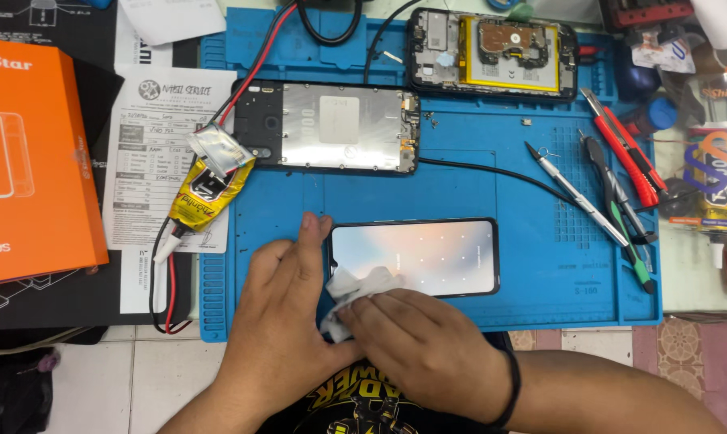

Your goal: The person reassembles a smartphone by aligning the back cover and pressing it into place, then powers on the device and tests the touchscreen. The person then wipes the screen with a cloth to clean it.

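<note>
Right now my right hand [424,341] pinches a white tissue [355,293] against the phone screen's [416,257] seven o'clock corner. My left hand [287,309] lies flat, fingers closed on nothing, steadying the screen's nine o'clock edge. Screen sits low on the blue mat [532,241]; a metal frame [331,127] lies at twelve o'clock, tools [616,189] at three.

Three phones [416,257], two hands [283,321], one orange box [34,161].

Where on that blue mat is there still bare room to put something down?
The blue mat lies bare between the opened phone frame, the lit phone screen and the tools. Another bare strip runs right of the screen. The right edge and the left, beside the glue tube, are crowded.
</note>
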Tool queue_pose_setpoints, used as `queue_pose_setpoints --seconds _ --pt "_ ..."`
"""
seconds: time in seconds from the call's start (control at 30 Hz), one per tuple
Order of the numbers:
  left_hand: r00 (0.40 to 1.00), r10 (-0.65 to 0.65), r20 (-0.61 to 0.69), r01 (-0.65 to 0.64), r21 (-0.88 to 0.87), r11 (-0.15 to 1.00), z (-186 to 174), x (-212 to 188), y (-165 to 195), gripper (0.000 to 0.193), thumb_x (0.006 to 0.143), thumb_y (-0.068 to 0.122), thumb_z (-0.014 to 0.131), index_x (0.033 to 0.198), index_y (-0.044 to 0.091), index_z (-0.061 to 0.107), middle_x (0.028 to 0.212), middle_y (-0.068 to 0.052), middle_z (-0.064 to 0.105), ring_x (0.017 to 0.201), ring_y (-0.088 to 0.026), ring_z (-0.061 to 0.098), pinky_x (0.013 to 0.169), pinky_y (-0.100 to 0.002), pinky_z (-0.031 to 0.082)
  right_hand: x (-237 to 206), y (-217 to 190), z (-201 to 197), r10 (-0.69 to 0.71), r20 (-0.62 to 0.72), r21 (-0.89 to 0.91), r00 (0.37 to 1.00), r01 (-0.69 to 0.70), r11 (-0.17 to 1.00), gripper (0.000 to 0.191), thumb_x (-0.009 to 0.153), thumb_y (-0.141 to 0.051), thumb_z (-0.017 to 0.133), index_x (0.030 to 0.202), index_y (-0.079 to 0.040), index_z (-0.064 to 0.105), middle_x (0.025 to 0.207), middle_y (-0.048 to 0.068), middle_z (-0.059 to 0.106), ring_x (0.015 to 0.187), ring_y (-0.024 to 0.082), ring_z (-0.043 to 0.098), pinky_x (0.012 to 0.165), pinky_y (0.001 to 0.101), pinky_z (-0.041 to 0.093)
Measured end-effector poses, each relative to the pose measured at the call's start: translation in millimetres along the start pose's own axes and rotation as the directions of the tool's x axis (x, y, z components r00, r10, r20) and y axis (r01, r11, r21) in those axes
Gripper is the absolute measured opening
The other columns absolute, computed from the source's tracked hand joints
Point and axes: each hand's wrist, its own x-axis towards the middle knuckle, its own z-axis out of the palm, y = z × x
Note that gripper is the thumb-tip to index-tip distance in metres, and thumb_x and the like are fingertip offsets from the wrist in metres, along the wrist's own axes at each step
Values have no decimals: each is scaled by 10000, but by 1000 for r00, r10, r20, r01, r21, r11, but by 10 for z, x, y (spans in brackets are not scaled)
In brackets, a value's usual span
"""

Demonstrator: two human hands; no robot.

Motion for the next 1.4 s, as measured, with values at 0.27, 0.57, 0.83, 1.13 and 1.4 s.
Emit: queue_pose_setpoints --seconds 0.27,0.57,0.83,1.13,1.4 --pt "997 -41 68 46 -81 996 -47 0 8 1388 573 516 944 1592 -90 223 1312 -149 568 1227 -374 464 1057 -437 398 -977 396 -603 419 77 -244 905 -390 888 432 756 -26 685 1182 -75 728 1155 72 724 1016 254 703 891 425 565" --pt "967 252 -31 -254 -63 965 33 -103 160 686 715 539 838 1279 175 691 1547 -368 310 1340 -498 369 1031 -598 300 -1102 451 -569 646 -218 -151 731 -680 718 227 839 10 764 1062 -30 754 1083 91 737 969 248 715 866 326 567" --pt "989 150 -12 -150 -25 988 25 -100 194 619 750 482 860 1189 55 770 1507 -395 337 1336 -509 362 1047 -598 304 -973 515 -514 668 -235 -81 706 -699 711 184 857 21 784 1032 -21 741 1090 101 746 881 227 711 770 282 556" --pt "979 30 -203 -85 -268 960 113 -489 48 160 872 213 782 1003 126 751 1132 -136 708 1092 -290 628 963 -404 513 -1131 628 -550 610 -478 -27 632 -704 709 139 1005 37 789 1103 32 691 1038 161 709 841 207 682 760 255 521" --pt "815 -40 577 326 -400 857 889 -1277 -656 172 893 229 775 1031 127 764 931 -39 695 953 -225 621 894 -370 509 -748 705 -800 594 -479 -87 647 -707 701 281 991 -1 760 1251 69 680 1220 259 689 961 329 680 840 332 530"
